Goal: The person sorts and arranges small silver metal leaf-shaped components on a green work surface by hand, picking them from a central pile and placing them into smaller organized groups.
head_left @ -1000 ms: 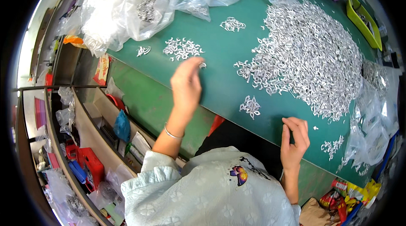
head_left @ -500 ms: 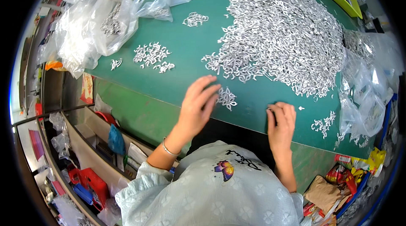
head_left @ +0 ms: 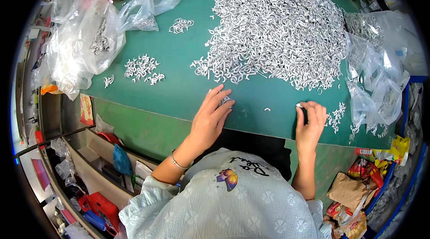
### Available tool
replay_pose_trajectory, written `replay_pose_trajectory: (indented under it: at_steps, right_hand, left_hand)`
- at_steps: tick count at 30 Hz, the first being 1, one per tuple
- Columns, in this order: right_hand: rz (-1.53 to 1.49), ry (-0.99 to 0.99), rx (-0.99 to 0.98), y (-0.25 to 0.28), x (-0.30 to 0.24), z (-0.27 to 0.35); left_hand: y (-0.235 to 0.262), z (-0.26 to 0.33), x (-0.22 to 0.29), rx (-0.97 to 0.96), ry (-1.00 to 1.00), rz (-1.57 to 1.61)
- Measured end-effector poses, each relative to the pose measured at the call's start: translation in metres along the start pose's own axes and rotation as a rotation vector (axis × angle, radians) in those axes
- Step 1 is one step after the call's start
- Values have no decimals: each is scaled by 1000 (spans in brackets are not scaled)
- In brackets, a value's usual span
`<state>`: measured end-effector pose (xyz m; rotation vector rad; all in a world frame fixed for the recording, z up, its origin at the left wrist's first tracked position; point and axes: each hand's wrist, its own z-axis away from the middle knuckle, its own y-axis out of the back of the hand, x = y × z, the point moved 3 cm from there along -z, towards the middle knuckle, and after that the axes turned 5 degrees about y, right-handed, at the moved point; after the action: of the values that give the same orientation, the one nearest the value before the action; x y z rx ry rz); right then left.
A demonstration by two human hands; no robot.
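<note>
Left hand [head_left: 210, 118] lies flat, fingers spread, covering a small cluster of metal clips [head_left: 225, 100] near the mat's near edge. Right hand [head_left: 310, 120] pinches one clip between fingertips. Main heap [head_left: 277, 24] fills twelve to two o'clock, barely dented (most left to sort). Small sorted groups [head_left: 143, 68] at ten o'clock; filled clear bags [head_left: 85, 46] beyond.

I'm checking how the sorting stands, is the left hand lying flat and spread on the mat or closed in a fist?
Flat and spread. The left hand lies palm down on the green mat, fingers extended over a small cluster of metal pieces.
</note>
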<state>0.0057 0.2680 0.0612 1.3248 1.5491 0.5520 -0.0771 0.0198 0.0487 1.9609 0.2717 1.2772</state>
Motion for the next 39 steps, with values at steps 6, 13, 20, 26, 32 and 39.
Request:
replay_pose_trajectory:
  at_steps: [6, 13, 20, 26, 32, 39]
  right_hand:
    - [-137, 40, -99, -3, -13, -2]
    - [-159, 60, -83, -10, -18, 0]
    - [-160, 39, -18, -2, -10, 0]
    - [-256, 140, -117, -11, -35, 4]
    - [-245, 124, -84, -6, -33, 9]
    - [-250, 155, -88, -8, -28, 11]
  left_hand:
    - [3, 2, 2, 1, 5, 4]
    - [-17, -14, 41, -20, -91, 15]
    - [-55, -31, 44, -24, -160, 20]
    - [-63, -28, 53, -62, -130, 110]
    - [-39, -22, 52, -2, 2, 158]
    - [-36, -23, 52, 8, 13, 125]
